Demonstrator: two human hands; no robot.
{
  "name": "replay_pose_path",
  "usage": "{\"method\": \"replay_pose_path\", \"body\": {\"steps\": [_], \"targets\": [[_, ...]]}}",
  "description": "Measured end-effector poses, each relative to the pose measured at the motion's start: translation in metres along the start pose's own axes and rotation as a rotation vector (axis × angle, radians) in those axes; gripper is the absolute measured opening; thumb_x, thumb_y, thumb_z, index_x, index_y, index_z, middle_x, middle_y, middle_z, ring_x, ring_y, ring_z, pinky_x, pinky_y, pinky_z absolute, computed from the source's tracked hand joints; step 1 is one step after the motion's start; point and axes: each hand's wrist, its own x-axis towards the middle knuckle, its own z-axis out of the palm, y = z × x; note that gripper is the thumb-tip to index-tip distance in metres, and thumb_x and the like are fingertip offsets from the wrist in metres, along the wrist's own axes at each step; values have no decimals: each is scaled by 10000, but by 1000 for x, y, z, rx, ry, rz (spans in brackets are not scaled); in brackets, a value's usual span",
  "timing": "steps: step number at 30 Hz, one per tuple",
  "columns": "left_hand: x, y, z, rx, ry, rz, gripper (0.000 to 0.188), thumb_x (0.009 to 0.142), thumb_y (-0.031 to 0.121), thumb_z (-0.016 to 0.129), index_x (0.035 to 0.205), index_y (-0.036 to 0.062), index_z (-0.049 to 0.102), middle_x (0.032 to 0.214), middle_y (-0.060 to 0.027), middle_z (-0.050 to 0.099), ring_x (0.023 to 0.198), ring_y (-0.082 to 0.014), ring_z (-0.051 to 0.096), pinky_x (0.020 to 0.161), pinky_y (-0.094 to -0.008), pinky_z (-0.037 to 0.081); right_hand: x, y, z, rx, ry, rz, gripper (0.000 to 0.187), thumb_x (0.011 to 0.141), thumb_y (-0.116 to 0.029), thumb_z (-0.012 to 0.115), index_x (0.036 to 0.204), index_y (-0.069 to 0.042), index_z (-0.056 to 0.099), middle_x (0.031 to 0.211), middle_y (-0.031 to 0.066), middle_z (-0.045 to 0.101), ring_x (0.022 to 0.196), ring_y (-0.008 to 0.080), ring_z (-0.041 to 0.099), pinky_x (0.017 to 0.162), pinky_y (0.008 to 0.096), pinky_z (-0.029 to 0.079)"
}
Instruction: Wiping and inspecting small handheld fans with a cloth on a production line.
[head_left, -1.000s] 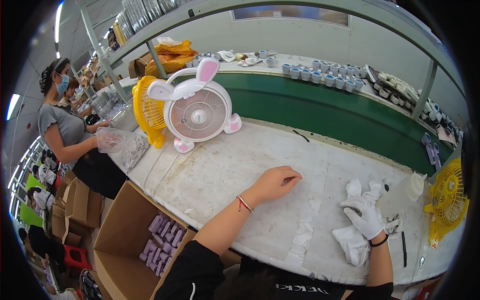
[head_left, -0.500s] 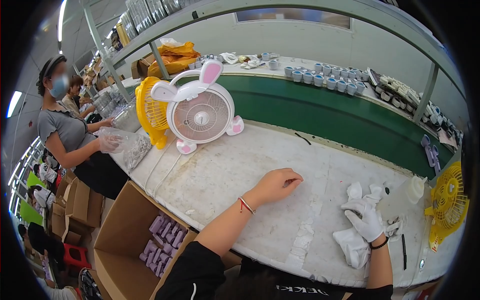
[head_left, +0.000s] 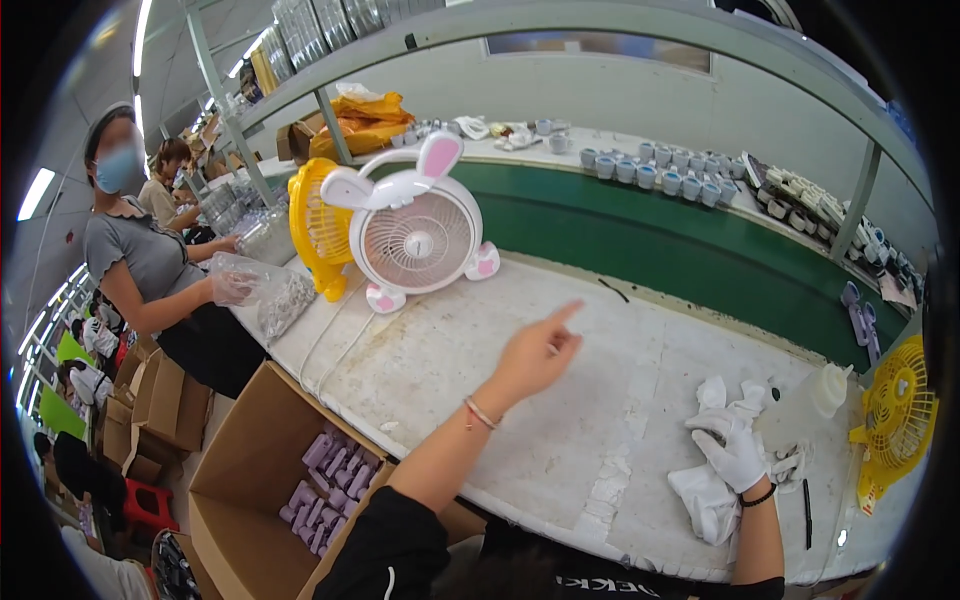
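My left hand [head_left: 535, 355] is bare and hovers over the middle of the white worktable [head_left: 440, 400]. Its index finger stretches away from me, the other fingers are partly curled, and it holds nothing. At the right, my right hand [head_left: 735, 452] wears a white glove. Its fingers curl around a bunched white cloth [head_left: 703, 505] that spreads out on both sides of the hand. Beside that hand stands a translucent squeeze bottle [head_left: 818, 395], with a black pen [head_left: 807, 515] lying nearer to me.
A white rabbit-shaped fan [head_left: 418, 245] and a yellow fan [head_left: 322, 225] stand at the back left; another yellow fan [head_left: 897, 415] is far right. A carton [head_left: 235, 480] of purple parts [head_left: 330, 480] is at left. Beyond runs a green conveyor belt [head_left: 620, 225]. A masked person [head_left: 140, 260] handles a plastic bag.
My left hand has moved left and away from me, and its index finger has straightened. My right hand stays on the cloth. The view has shifted slightly.
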Motion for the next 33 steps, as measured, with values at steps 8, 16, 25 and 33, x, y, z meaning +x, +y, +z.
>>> {"method": "replay_pose_path", "body": {"steps": [8, 16, 25, 33], "targets": [[109, 49, -252, 808, 470, -125, 467, 863, 178, 489, 1321, 212, 576, 877, -234, 664, 794, -369, 655, 712, -448, 506, -7, 1, -3, -58, 62, -20, 144, 820, -50, 652, 952, -42, 708, 931, 101, 678, 864, 258, 620, 783, 329, 486], [161, 9, -384, 1249, -41, -581, 502, 903, 163, 392, 1392, 105, 492, 1364, -191, 527, 1262, -349, 504, 1071, -417, 387, -11, 7, 0, 33, 57, 41, 138, 816, -48, 657, 940, -52, 716, 850, 107, 673, 777, 255, 621, 718, 325, 482], [174, 37, -339, 1219, 438, -231, 345, 863, 290, 521, 1142, 179, 690, 1055, -187, 685, 1011, -361, 646, 854, -443, 519, 6, -1, 0, -11, 50, 17, 148, 796, -47, 670, 937, -53, 714, 857, 99, 670, 804, 250, 600, 733, 341, 471], [53, 62, -79, 415, 100, 90, 178, 883, 226, 626, 989, 120, 722, 683, -112, 639, 583, -227, 594, 572, -344, 470, -9, 8, 0, 5, 77, 35, 142, 792, -47, 675, 927, -59, 718, 866, 102, 681, 819, 254, 624, 752, 333, 487]]}}
